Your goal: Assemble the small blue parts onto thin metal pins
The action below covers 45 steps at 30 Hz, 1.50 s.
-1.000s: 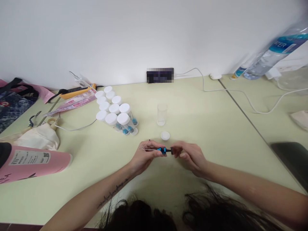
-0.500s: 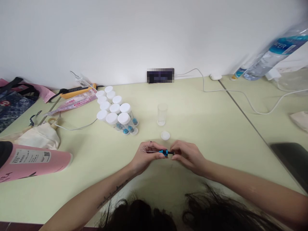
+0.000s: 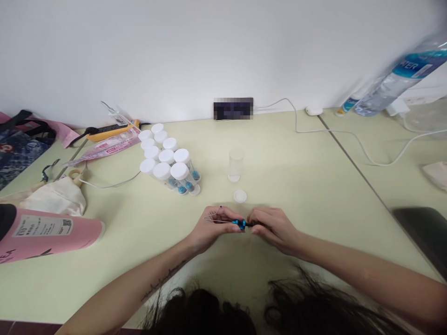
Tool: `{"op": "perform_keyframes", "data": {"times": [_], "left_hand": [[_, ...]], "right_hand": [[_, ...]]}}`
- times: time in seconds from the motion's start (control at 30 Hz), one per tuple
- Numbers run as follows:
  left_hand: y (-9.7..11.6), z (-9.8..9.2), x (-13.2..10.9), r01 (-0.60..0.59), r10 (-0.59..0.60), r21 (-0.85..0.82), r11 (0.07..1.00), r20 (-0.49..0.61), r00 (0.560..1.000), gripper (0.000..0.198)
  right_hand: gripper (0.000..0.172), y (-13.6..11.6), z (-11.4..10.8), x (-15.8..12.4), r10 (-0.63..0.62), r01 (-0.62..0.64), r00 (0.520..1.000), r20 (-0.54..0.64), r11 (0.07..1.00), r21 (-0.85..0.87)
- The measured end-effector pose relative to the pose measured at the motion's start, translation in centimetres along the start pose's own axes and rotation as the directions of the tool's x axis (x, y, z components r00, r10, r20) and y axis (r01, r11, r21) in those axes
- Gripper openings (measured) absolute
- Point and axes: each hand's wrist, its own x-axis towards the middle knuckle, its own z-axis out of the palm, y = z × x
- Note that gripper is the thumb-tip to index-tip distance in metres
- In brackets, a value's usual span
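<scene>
My left hand (image 3: 213, 228) pinches thin metal tweezers (image 3: 214, 218) whose tips meet a small blue part (image 3: 240, 224). Closed fingers of my right hand (image 3: 270, 225) grip the dark right end of that blue part. Both hands hover low over the pale green table (image 3: 300, 186), close to my body. Just beyond them lies a loose white cap (image 3: 240, 196), and behind it stands an open clear vial (image 3: 235, 165).
A cluster of several white-capped vials (image 3: 167, 163) with blue parts inside stands at the left. A pink cylinder (image 3: 49, 232), a cloth bag (image 3: 56, 197) and a power strip (image 3: 108, 131) lie farther left. White cables (image 3: 349, 135) and a water bottle (image 3: 398, 74) are at the right.
Both hands have drifted slightly toward me and closed in on each other; the blue part sits a little lower. The vials and cap have not moved.
</scene>
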Motion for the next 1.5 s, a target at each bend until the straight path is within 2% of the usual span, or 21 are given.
{"op": "perform_keyframes", "data": {"times": [0.07,0.2,0.27,0.33,0.5,0.63,0.73,0.9,1.03,1.17,1.23,1.33,1.4,1.5], "left_hand": [[-0.04,-0.03,0.03,-0.003,0.003,-0.002,1.0,-0.003,1.0,0.02],[-0.1,-0.02,0.11,-0.006,0.004,-0.042,0.999,-0.046,0.999,0.02],[-0.08,0.05,0.1,-0.007,0.005,-0.04,0.999,-0.054,0.999,0.019],[-0.01,0.14,0.06,-0.005,0.004,-0.029,1.0,-0.052,0.999,0.019],[0.11,0.21,-0.04,-0.012,0.012,0.007,1.0,-0.036,0.999,0.019],[-0.03,0.1,0.03,-0.013,0.012,-0.022,1.0,-0.065,0.998,0.019],[-0.17,0.0,0.14,-0.023,0.019,-0.051,0.998,-0.084,0.996,0.019],[-0.13,-0.03,0.28,-0.044,0.037,-0.082,0.996,-0.083,0.996,0.017],[-0.02,0.03,0.24,-0.033,0.028,-0.071,0.997,-0.078,0.997,0.017],[0.03,0.06,0.12,-0.003,0.002,-0.023,1.0,-0.043,0.999,0.019],[0.02,0.02,0.13,-0.006,0.005,-0.017,1.0,-0.051,0.999,0.019],[-0.03,-0.08,0.22,-0.019,0.017,-0.02,1.0,-0.077,0.997,0.019],[-0.04,-0.12,0.25,-0.022,0.021,-0.02,1.0,-0.076,0.997,0.019],[0.04,-0.09,0.21,-0.026,0.025,-0.009,1.0,-0.055,0.998,0.019]], "right_hand": [[0.034,-0.12,0.01,0.05,0.005,-0.005,1.0,0.003,1.0,-0.02],[0.009,-0.12,0.26,0.17,-0.036,0.037,0.995,-0.098,0.999,0.013],[0.006,-0.02,0.34,0.18,-0.058,0.063,0.991,-0.123,0.997,0.035],[0.013,0.1,0.32,0.17,-0.036,0.04,0.994,-0.1,0.999,0.034],[0.045,0.15,0.03,0.23,0.032,-0.032,0.999,0.015,0.999,-0.016],[0.058,-0.03,-0.1,0.26,0.052,-0.052,0.998,0.023,0.999,0.004],[0.05,-0.13,-0.07,0.26,0.076,-0.076,0.997,0.027,0.997,-0.027],[0.015,-0.17,0.11,0.3,0.047,-0.047,0.999,0.002,0.999,0.004],[0.016,-0.12,0.11,0.26,0.017,-0.018,1.0,-0.021,1.0,-0.02],[0.036,-0.07,0.05,0.2,0.013,-0.011,1.0,0.022,0.997,-0.083],[0.033,-0.05,0.09,0.21,0.006,-0.006,1.0,0.005,0.997,-0.075],[0.019,0.0,0.19,0.24,0.005,-0.006,0.999,-0.046,1.0,-0.013],[0.015,0.02,0.19,0.26,0.008,-0.007,0.998,-0.061,1.0,0.013],[0.028,0.0,0.08,0.31,0.016,-0.016,1.0,-0.012,1.0,-0.02]]}}
